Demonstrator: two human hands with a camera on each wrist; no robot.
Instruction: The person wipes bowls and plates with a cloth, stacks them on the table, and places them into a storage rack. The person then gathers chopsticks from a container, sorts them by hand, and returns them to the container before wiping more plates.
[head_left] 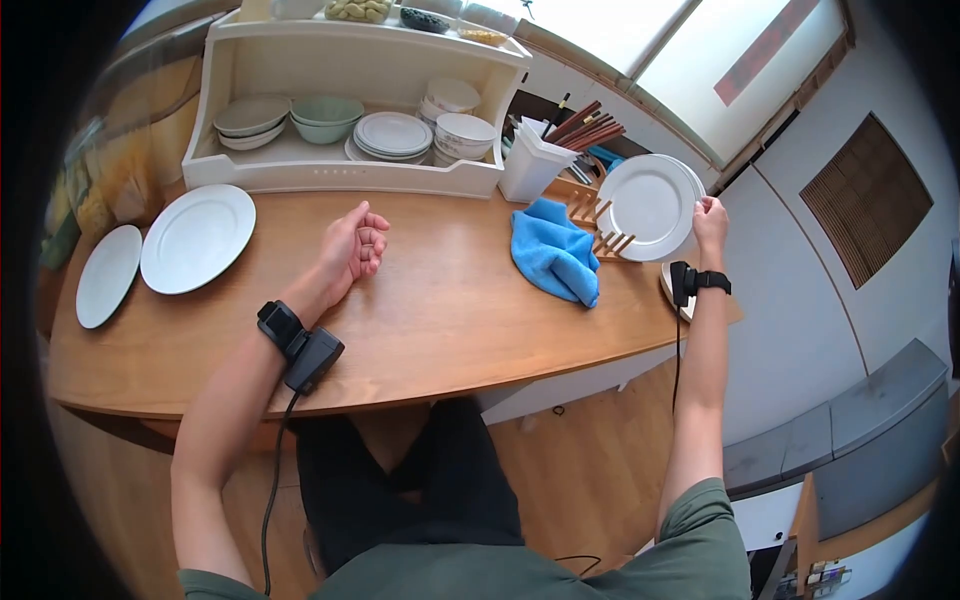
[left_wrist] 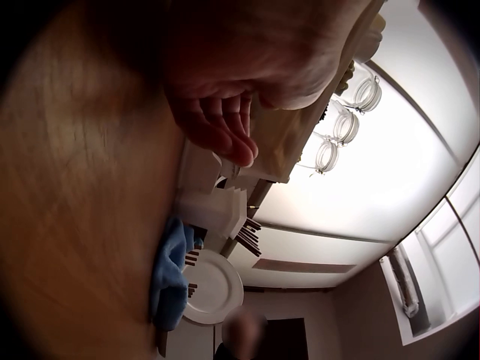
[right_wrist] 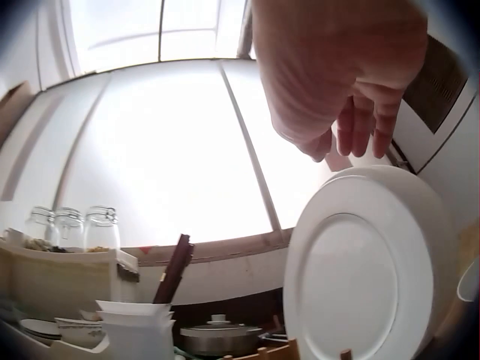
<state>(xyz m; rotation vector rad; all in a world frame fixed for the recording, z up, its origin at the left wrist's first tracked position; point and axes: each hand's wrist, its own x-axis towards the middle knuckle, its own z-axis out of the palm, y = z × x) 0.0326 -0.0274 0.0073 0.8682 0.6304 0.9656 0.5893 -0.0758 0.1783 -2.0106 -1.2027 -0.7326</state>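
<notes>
My right hand (head_left: 710, 222) is at the right edge of the white plates (head_left: 648, 205) standing upright in a wooden dish rack (head_left: 612, 243). In the right wrist view the fingertips (right_wrist: 381, 146) hang right by the rim of the front plate (right_wrist: 349, 277), thumb and fingers apart. On the wooden table (head_left: 430, 300), my left hand (head_left: 350, 250) rests with loosely curled fingers and holds nothing. A crumpled blue cloth (head_left: 555, 255) lies between the hands, against the rack.
Two white plates, a larger one (head_left: 198, 240) and a smaller one (head_left: 108, 277), lie at the table's left. A white shelf (head_left: 340, 178) at the back holds bowls (head_left: 328, 112) and stacked plates (head_left: 393, 135). Beside it stands a white container (head_left: 532, 165) of chopsticks (head_left: 590, 128).
</notes>
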